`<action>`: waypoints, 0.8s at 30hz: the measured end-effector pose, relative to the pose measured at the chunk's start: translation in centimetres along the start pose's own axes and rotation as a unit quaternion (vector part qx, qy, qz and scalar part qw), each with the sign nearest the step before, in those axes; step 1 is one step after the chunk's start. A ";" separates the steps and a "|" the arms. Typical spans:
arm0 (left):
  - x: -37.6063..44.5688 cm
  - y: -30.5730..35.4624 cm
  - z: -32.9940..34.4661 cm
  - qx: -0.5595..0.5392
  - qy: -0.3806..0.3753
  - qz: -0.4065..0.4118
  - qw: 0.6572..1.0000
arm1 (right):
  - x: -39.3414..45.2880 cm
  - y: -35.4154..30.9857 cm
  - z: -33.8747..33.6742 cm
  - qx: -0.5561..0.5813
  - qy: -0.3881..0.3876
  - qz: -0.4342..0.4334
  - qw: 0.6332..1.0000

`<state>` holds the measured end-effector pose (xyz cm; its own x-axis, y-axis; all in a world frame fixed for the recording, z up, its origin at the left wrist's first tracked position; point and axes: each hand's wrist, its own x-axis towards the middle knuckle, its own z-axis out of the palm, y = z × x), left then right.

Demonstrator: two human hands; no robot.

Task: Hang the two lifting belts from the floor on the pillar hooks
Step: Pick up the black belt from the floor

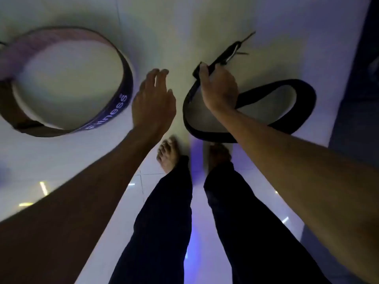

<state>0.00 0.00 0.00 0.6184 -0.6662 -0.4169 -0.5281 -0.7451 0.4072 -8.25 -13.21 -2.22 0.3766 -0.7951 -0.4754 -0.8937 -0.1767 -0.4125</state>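
Fingers of the right hand (220, 87) are gripping the black curled lifting belt (274, 107) near its buckle, above the white tiled floor (61, 160). Left of it, the left hand (153, 103) is hovering, grip spread, beside the purple-and-brown looped lifting belt (114, 103).

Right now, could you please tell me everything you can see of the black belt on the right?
The black belt is a wide, dark, padded-looking band curled into a loop, its inner face pale grey. The right hand grips it near the narrow strap end, where a metal buckle sticks out. Whether the loop is touching the pale floor cannot be told.
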 end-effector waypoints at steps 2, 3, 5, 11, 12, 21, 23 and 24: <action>1.3 -0.4 1.7 -0.013 -0.004 -0.017 1.000 | 2.2 -0.4 1.6 0.065 0.040 0.080 0.994; 1.7 -0.5 2.4 -0.015 -0.007 -0.020 1.000 | 3.0 -0.5 2.2 0.095 0.043 0.116 0.988; 2.0 -0.3 2.7 -0.015 -0.018 -0.021 1.000 | 3.9 -0.8 2.6 0.149 0.038 0.173 0.973; 1.9 1.7 1.1 -0.025 -0.025 -0.023 0.999 | 7.9 -0.2 3.9 0.359 -0.059 0.336 0.868; 1.9 2.0 0.9 -0.033 -0.024 -0.025 0.999 | 9.5 1.3 5.4 0.358 -0.068 0.351 0.863; -0.6 3.9 -3.2 -0.093 0.011 -0.107 0.990 | 0.9 0.1 -4.7 0.437 -0.129 0.357 0.815; -2.1 5.9 -6.2 -0.102 0.027 -0.124 0.987 | -2.2 -0.1 -8.6 0.441 -0.169 0.319 0.822; -2.8 7.1 -7.9 -0.114 0.022 -0.133 0.984 | -3.9 -0.2 -10.9 0.436 -0.183 0.289 0.832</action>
<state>-0.91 -3.20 10.47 0.7444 -0.4426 -0.5000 -0.2025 -0.8631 0.4626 -12.22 -16.41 8.12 0.1361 -0.3422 -0.9297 -0.4951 0.7894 -0.3630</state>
